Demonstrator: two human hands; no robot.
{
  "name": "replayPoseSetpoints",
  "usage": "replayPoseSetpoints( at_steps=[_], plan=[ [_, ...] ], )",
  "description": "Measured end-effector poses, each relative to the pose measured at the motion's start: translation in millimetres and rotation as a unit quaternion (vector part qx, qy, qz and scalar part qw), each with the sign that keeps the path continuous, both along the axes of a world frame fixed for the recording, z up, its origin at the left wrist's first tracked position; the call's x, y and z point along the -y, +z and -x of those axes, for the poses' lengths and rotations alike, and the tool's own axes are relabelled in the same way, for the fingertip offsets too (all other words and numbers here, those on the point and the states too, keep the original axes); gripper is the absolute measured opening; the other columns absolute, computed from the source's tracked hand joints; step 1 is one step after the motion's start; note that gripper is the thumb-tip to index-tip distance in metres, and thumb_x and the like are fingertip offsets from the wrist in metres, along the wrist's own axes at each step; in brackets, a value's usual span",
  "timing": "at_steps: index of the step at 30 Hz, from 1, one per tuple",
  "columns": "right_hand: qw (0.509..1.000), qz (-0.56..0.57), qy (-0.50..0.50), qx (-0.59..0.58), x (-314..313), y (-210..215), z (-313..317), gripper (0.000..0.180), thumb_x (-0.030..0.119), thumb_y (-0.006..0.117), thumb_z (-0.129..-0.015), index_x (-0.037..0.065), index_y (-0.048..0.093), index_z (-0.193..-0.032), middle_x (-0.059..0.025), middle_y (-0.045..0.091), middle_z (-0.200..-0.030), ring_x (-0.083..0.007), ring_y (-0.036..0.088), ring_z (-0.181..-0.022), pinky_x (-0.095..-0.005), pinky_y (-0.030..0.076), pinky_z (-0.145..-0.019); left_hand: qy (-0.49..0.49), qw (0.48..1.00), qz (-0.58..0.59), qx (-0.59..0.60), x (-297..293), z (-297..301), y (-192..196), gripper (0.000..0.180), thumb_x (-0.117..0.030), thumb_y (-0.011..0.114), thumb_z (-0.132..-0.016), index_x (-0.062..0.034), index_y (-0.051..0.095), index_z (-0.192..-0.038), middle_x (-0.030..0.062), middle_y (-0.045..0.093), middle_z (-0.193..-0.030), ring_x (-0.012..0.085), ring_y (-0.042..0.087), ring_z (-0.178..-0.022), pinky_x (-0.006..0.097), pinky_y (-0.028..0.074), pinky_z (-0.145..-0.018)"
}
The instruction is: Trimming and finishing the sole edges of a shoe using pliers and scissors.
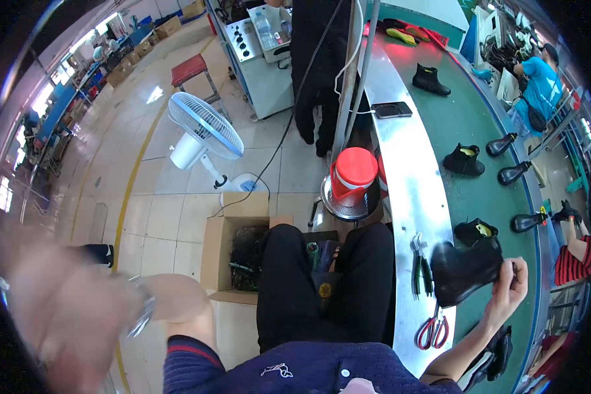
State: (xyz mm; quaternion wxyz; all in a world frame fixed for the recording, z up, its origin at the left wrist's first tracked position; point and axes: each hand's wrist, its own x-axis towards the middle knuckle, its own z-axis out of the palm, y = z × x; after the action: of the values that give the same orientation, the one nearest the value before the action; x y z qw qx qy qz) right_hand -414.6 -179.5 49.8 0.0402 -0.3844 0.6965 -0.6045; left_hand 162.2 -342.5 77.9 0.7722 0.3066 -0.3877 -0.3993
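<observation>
My right hand (507, 292) grips a black ankle boot (465, 270) by one end, over the edge between the metal ledge and the green conveyor belt (433, 125). My left hand (65, 308) is raised far out on the left, large and smeared by motion, so its fingers cannot be made out. A wristwatch shows on that arm. On the metal ledge (417, 157), beside the held boot, lie pliers with green handles (421, 272) and red-handled scissors (433, 333). Just beyond the held boot, another black boot (474, 231) rests on the belt.
More boots (464, 160) and black shoe lasts (513, 173) stand along the belt's far side. A phone (392, 109) lies on the ledge. A red-lidded jug (356, 172) sits on a stool. An open carton (217, 256), a fan (207, 125) and a standing person (316, 65) are ahead.
</observation>
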Motion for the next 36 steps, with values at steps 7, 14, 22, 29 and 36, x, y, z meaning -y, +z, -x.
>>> replayPoseSetpoints(
  at_steps=[7,14,22,29,36],
  plan=[
    [0.952,0.055,0.301,-0.008,63.0,24.4,-88.1,0.025,0.022,0.072,-0.077,-0.001,0.062,-0.076,-0.0058,0.055,-0.069,-0.0115,0.043,-0.052,-0.0260,0.033,-0.051,-0.321,0.686,0.186,0.626,6.6,233.3,-58.6,0.106,-0.030,0.086,-0.062,-0.0060,0.030,-0.149,0.0221,0.024,-0.155,0.0386,0.027,-0.142,0.050,0.024,-0.114],
    [0.891,-0.048,0.445,0.082,106.3,0.2,-158.5,0.029,0.022,0.068,-0.081,-0.001,0.061,-0.096,-0.0075,0.059,-0.086,-0.0088,0.047,-0.057,-0.0227,0.033,-0.050,-0.383,0.815,0.115,0.419,-24.7,187.8,-128.8,0.112,-0.018,0.079,-0.065,-0.0121,0.013,-0.155,0.0275,0.022,-0.153,0.0431,0.030,-0.138,0.047,0.027,-0.112],
    [0.842,-0.085,0.532,0.038,131.7,-65.0,-197.9,0.071,0.030,0.070,-0.084,0.001,0.040,-0.142,-0.0124,0.055,-0.124,-0.0185,0.057,-0.094,-0.0291,0.046,-0.083,-0.292,0.876,0.012,0.384,-48.4,169.9,-188.8,0.112,-0.028,0.081,-0.071,-0.0175,0.010,-0.156,0.0272,0.030,-0.149,0.0435,0.035,-0.133,0.049,0.030,-0.109],
    [0.803,-0.108,0.569,-0.139,137.1,-119.4,-241.7,0.087,0.013,0.080,-0.074,0.000,0.033,-0.146,-0.0242,0.050,-0.135,-0.0360,0.052,-0.124,-0.0417,0.044,-0.102,-0.215,0.930,-0.089,0.283,-24.5,140.7,-221.1,0.110,-0.021,0.083,-0.072,-0.0054,0.012,-0.154,0.0167,0.021,-0.158,0.0270,0.024,-0.145,0.039,0.019,-0.117],
    [0.814,-0.108,0.556,-0.132,128.0,-124.0,-220.6,0.075,-0.006,0.064,-0.078,0.005,0.036,-0.147,-0.0224,0.047,-0.139,-0.0372,0.052,-0.124,-0.0418,0.046,-0.101,-0.270,0.924,-0.113,0.245,-25.4,152.9,-226.7,0.110,-0.008,0.080,-0.074,-0.0054,0.005,-0.155,0.0143,0.020,-0.159,0.0235,0.025,-0.144,0.035,0.023,-0.115]
  ],
)
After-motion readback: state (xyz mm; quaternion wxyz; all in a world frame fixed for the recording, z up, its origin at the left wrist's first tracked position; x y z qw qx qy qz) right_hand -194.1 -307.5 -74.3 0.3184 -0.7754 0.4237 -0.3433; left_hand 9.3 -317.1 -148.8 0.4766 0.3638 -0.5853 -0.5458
